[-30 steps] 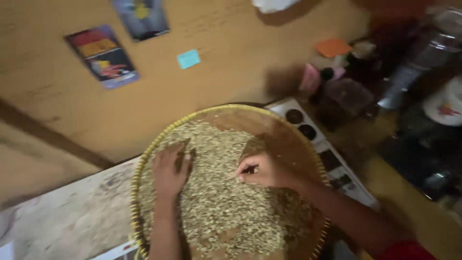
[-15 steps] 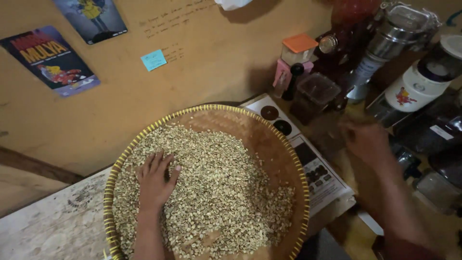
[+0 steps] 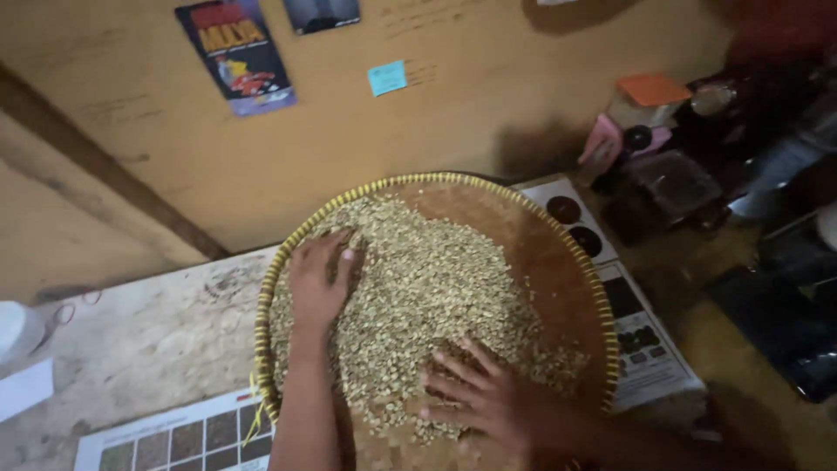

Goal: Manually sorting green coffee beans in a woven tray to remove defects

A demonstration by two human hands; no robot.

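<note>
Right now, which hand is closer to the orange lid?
Right. The right hand lies on the beans low in the basket, below the orange lid; the left hand is farther left.

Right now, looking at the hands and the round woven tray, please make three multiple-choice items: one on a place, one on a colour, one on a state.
1. Where does the left hand rest?
A. on the beans
B. on the wall
C. on the printed sheet

2. What colour is the small sticky note?
A. red
B. blue
C. white

3. How are the right hand fingers?
A. fisted
B. hidden
C. spread

Answers: 1 A, the palm lies on beans inside the woven tray. 2 B, it shows light blue against the brown wall. 3 C, separate fingers fan over the beans.
</note>
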